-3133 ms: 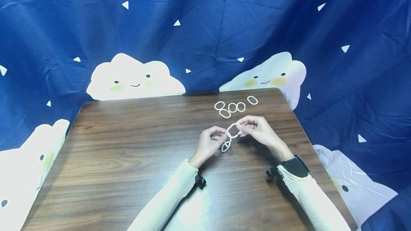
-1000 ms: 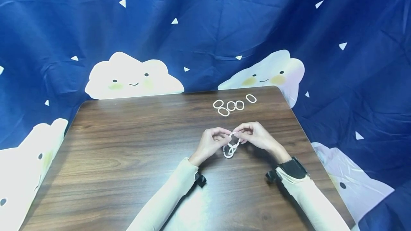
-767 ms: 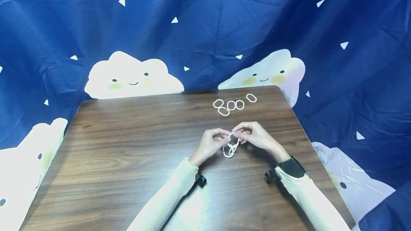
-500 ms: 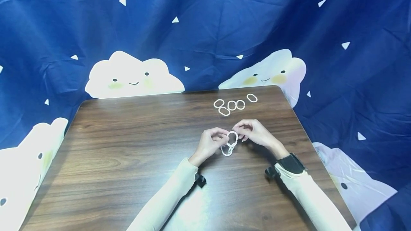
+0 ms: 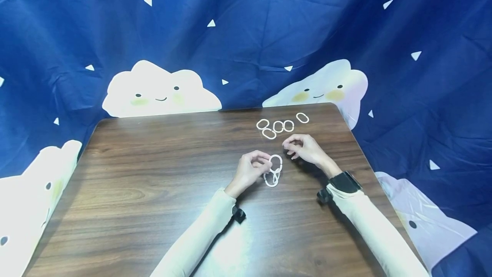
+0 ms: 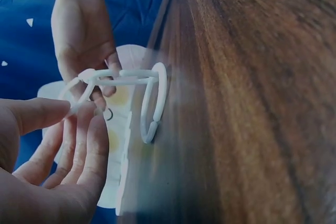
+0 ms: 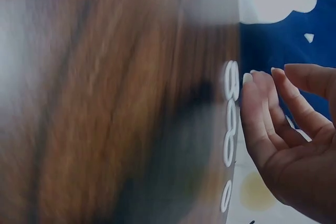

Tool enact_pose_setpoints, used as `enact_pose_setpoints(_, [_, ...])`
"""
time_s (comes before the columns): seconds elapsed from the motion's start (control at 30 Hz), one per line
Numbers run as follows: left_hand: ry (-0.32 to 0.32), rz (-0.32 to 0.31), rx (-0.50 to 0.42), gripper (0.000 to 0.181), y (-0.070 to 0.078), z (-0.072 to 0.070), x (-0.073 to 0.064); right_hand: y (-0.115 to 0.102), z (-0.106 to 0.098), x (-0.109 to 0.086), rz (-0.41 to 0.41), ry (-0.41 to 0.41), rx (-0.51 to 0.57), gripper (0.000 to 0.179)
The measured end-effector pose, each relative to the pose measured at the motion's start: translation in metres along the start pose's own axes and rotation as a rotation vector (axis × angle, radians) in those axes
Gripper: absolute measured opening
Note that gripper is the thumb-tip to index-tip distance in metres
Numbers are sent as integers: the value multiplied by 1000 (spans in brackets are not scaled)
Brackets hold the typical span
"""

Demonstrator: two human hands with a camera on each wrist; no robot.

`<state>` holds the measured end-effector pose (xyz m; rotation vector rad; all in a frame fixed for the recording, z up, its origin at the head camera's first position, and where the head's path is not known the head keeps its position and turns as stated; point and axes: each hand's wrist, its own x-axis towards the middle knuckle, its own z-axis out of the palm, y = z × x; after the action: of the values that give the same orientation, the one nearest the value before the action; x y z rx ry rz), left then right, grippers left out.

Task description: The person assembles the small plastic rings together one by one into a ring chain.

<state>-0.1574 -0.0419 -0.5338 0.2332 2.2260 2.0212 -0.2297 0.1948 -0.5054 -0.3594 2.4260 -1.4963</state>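
My left hand point(image 5: 249, 171) pinches a white oval plastic chain link point(image 5: 275, 155) between thumb and fingertips. Linked below it are more white links point(image 5: 271, 186), making a short chain over the table; the left wrist view shows an end link point(image 6: 161, 95) hanging down beyond the middle one. My right hand point(image 5: 309, 151) is apart from the chain, fingers loosely bent with nothing between them. It hovers just in front of several loose white links point(image 5: 283, 128), which the right wrist view shows in a row beyond the fingertips point(image 7: 248, 79).
One loose link point(image 5: 307, 122) lies apart at the back right of the brown wooden table point(image 5: 153, 174), near its far edge. Behind hangs a blue curtain point(image 5: 246, 33) with smiling clouds and white triangles.
The right hand had held the top link together with the left; it has let go and moved back and right towards the loose links. The left hand keeps the chain, shifted slightly left.
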Motion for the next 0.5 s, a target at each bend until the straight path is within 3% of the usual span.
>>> enact_pose_setpoints(0.2, [0,-5,-6,24,-1,0,1,10,-9,17,13,71,-43,23])
enact_pose_setpoints(0.5, [-1,-11,5,21,0,1,-1,20,-20,37,21,183,-238,32])
